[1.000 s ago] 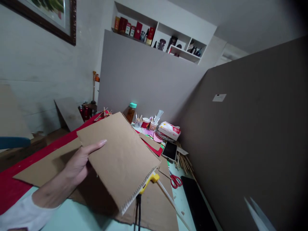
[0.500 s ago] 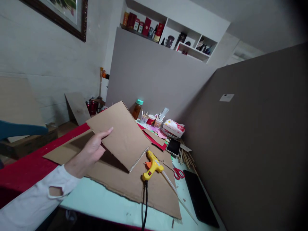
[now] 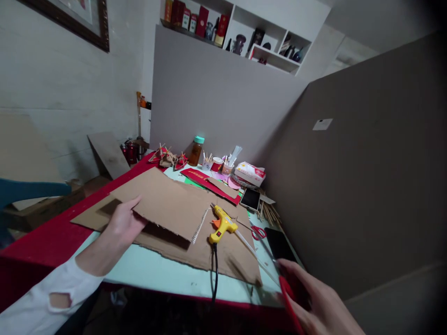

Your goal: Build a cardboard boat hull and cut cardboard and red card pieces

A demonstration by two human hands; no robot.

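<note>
My left hand (image 3: 124,223) pinches the left edge of a brown cardboard piece (image 3: 167,200) between thumb and fingers. The piece is tilted above a larger cardboard sheet (image 3: 181,258), and its right end shows a ragged, corrugated edge. At the lower right, my right hand (image 3: 314,298) is closed on red-handled scissors (image 3: 288,298), blurred by motion, whose blades point up and left. Between the hands a yellow hot glue gun (image 3: 222,225) lies on the large sheet, nozzle close to the corrugated edge, with a glue stick (image 3: 253,256) at its back.
Another pair of red-handled scissors (image 3: 258,232) lies by a black slab (image 3: 279,244). Behind are a phone (image 3: 250,199), wooden sticks (image 3: 268,213), a tissue pack (image 3: 249,174), cups (image 3: 217,164), and a bottle (image 3: 196,151). The glue gun's cord (image 3: 215,274) hangs over the table edge.
My left hand has lowered the cardboard piece and tilted it flatter, moving slightly left. My right hand has come into view at the lower right, holding scissors.
</note>
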